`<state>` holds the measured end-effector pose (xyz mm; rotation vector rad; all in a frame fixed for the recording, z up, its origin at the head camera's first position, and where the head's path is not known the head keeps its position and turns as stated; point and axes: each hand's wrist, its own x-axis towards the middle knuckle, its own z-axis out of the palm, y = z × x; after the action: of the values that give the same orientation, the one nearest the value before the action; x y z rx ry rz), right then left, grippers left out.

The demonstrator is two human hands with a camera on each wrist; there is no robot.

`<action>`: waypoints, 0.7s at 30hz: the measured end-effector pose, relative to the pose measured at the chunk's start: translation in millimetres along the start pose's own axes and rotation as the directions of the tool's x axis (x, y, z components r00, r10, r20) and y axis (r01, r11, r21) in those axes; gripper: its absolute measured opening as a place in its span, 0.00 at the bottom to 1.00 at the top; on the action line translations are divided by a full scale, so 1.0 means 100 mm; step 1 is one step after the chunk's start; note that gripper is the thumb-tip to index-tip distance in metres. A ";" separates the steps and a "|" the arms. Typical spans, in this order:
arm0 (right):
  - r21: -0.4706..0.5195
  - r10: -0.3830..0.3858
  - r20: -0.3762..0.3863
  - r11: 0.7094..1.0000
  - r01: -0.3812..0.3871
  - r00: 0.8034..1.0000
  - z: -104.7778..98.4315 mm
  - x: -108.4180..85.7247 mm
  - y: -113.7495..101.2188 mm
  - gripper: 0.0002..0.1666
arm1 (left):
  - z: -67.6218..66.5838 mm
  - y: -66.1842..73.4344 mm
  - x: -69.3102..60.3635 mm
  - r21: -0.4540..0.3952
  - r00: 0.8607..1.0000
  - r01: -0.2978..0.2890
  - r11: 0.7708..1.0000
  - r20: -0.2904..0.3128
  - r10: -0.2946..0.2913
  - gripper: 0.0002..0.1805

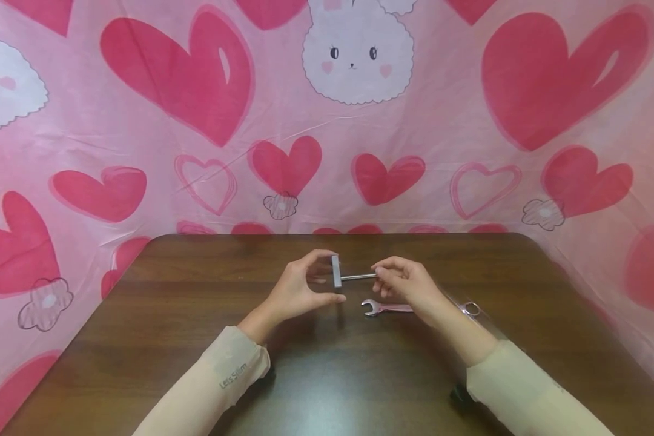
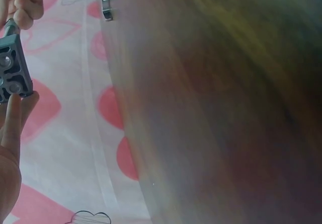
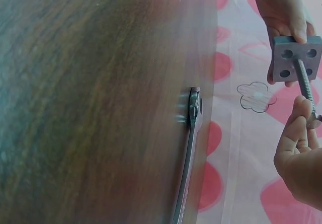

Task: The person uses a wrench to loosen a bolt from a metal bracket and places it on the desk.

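Note:
My left hand (image 1: pixel 298 289) grips a small grey square plate (image 1: pixel 336 271) by its edges, thumb at the bottom and fingers at the top. The right wrist view shows round holes near the plate's corners. A threaded metal bolt (image 3: pixel 304 80) runs from the middle of the plate's face toward my right hand (image 1: pixel 409 281), which pinches it at the head end. How deep the bolt sits in the plate I cannot tell. On the table beneath the right hand lies a combination wrench (image 1: pixel 395 308); its open jaw end points left, and the right forearm hides part of its handle.
The dark brown wooden table (image 1: pixel 196 290) spreads under both hands. Behind it hangs a pink cloth (image 1: pixel 327 127) with hearts and rabbit faces, close to the far edge. The wrench's ring end (image 1: pixel 471 309) shows to the right of the right forearm.

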<state>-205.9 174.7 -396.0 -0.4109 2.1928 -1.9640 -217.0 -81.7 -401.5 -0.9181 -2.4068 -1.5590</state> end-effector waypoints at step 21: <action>-0.075 0.017 0.033 0.997 -0.015 0.999 -0.07 -0.02 -0.01 0.24 | 0.00 -0.03 0.01 0.005 1.000 0.010 1.000 0.011 -0.010 0.40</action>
<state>-205.8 182.2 -394.6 -0.4322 2.2477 -1.8577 -219.1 -81.7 -403.3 -0.9182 -2.4254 -1.5548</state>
